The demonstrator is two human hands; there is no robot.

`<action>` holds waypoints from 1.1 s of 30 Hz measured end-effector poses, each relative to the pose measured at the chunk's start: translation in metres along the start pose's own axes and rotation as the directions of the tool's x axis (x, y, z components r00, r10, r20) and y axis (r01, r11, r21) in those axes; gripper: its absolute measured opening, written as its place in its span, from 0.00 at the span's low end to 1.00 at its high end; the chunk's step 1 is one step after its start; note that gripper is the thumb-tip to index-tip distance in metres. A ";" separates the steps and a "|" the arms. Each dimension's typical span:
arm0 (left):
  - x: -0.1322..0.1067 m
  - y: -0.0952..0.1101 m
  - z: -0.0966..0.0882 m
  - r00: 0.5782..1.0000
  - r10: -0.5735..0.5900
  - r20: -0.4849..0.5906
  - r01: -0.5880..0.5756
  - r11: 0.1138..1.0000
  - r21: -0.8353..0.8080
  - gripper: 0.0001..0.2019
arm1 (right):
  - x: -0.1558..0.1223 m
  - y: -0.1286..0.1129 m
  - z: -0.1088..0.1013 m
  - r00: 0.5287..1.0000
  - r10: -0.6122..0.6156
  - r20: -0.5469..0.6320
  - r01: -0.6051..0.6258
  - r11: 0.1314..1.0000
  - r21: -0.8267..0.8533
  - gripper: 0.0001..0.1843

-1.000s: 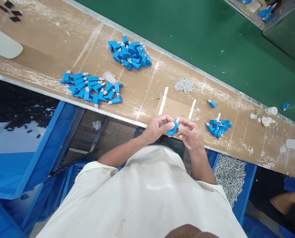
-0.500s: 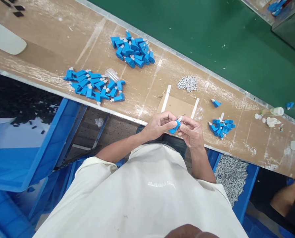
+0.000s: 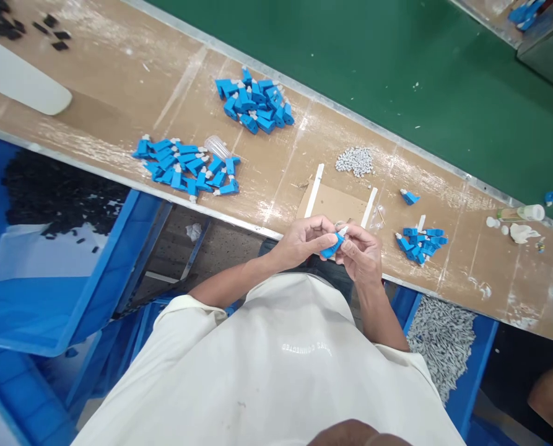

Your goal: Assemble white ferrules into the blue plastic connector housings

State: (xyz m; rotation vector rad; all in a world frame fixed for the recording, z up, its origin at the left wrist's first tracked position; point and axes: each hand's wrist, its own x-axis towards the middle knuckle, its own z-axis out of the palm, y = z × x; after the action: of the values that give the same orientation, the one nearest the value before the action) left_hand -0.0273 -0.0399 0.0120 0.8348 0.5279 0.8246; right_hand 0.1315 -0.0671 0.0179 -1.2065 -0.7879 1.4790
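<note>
Close to my body, at the table's near edge, a small blue plastic part with a white tip (image 3: 332, 247) is held between both hands. My left hand (image 3: 303, 240) pinches its blue body between thumb and fingers. The fingers of my right hand (image 3: 362, 248) are closed around the end by the white tip, hiding some of it. Just beyond my hands lies a cardboard sheet (image 3: 339, 201) between two white strips. A heap of small grey pieces (image 3: 355, 161) lies farther back. Similar blue parts (image 3: 422, 244) are grouped to the right, with a single one (image 3: 410, 197) behind them.
Two larger piles of blue parts, one at the back (image 3: 256, 102) and one nearer (image 3: 187, 167), lie to the left. Below the table stand a blue bin of black pieces (image 3: 57, 192) and a bin of grey pieces (image 3: 443, 341). Another person's arm (image 3: 552, 393) shows at the right.
The camera view has shifted slightly, so the table's contents appear a little lower and mostly farther right. Both hands keep hold of the blue part, which looks slightly turned.
</note>
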 end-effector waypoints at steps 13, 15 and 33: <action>0.132 0.129 -0.172 0.679 0.505 -0.533 0.108 0.649 0.753 0.18 | -0.012 -0.015 -0.075 1.000 0.015 -0.024 -0.019 0.989 -0.150 0.25; 0.116 0.125 -0.163 0.694 0.499 -0.520 0.079 0.664 0.743 0.16 | -0.014 -0.022 -0.098 0.991 -0.033 -0.126 -0.005 0.956 -0.292 0.24; -0.011 0.033 -0.036 0.816 -0.272 0.510 0.099 0.935 0.340 0.21 | 0.100 -0.054 -0.188 0.932 -0.306 -0.195 -0.122 0.240 -0.963 0.10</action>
State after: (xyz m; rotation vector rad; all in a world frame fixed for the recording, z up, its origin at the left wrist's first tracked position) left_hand -0.0726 -0.0200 0.0187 1.2267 0.2112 0.2878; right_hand 0.3294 0.0218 -0.0138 -2.2251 -1.6089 0.4322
